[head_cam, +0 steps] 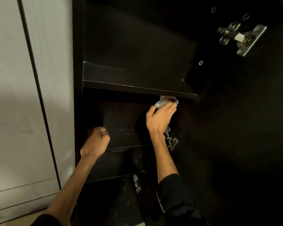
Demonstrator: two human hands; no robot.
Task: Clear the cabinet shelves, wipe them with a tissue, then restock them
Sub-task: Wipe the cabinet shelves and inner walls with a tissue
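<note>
Right hand (pixel 159 119) grips a white tissue (pixel 164 101) at three o'clock under a dark shelf (pixel 134 86); left hand (pixel 96 141), at seven o'clock, is fisted, holding nothing.

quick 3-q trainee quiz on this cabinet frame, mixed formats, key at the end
1. True or false: the right hand holds a white tissue just under the front edge of the upper shelf.
2. Multiple choice: the left hand is A) gripping the tissue, B) a closed fist at the left end of the middle shelf, C) on the top hinge.
3. Fill in: the shelves in view hold ____ items.

Key: 1 true; 2 B; 3 no. The fist's fingers are curled and show nothing held.
</note>
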